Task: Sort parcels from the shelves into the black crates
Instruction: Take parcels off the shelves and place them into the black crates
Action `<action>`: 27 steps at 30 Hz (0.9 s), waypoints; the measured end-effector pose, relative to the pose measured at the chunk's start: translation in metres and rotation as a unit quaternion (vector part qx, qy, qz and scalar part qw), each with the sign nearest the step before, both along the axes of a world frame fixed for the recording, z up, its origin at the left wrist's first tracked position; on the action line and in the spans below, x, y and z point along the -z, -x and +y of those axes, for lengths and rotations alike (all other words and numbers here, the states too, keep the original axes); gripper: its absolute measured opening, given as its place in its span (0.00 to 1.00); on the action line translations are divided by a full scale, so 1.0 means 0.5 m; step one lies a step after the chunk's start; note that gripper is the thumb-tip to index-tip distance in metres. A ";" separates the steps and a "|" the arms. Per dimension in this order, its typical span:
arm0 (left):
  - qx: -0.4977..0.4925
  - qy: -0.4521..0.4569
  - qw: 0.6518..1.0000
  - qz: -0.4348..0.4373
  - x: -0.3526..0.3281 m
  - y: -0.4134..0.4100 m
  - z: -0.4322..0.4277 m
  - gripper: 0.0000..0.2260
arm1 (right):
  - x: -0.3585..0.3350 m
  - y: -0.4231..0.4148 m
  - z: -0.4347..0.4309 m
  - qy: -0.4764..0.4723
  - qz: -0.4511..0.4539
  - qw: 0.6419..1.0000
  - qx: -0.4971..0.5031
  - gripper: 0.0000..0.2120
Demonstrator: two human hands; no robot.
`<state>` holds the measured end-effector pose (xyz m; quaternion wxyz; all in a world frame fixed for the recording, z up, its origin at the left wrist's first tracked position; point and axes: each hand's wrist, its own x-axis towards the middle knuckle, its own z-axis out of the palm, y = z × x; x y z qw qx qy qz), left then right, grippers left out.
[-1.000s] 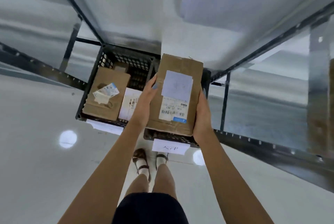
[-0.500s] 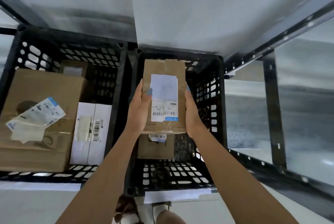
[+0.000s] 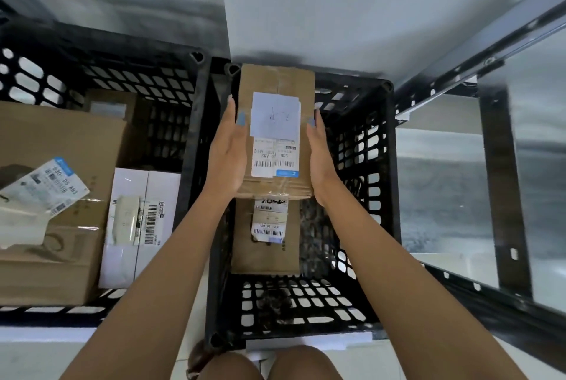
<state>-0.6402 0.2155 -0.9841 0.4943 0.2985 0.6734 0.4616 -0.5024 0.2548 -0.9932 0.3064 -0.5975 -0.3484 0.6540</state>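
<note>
A brown cardboard parcel (image 3: 275,85) with a white note and a barcode label on top sits inside the right black crate (image 3: 389,171), against its far wall. My left hand (image 3: 228,153) presses its left side and my right hand (image 3: 320,156) its right side. Below it in the same crate lies another brown parcel (image 3: 265,254) with a white label, partly covered by the held one. The left black crate (image 3: 196,122) holds a large brown box (image 3: 70,140) with a crumpled label and a white box (image 3: 128,183).
A black metal shelf frame (image 3: 496,183) stands right of the crates, its top rail (image 3: 477,42) running diagonally overhead. White paper tags hang at both crates' front edges. My knees and a shoe show at the bottom on the pale floor (image 3: 36,358).
The view has come closer to the crates. Both hands have lowered the parcel from above the right crate's rim down into it, over the parcel lying inside.
</note>
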 end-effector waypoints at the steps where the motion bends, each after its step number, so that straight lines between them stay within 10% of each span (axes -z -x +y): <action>1: -0.007 0.002 1.000 -0.001 -0.014 0.002 -0.004 0.24 | -0.015 -0.001 -0.002 -0.001 -0.006 1.000 -0.002 0.30; 27: 0.094 -0.159 0.983 -0.020 -1.337 -0.254 -0.611 0.09 | -1.388 -0.270 -0.654 -0.114 0.068 0.985 0.108 0.09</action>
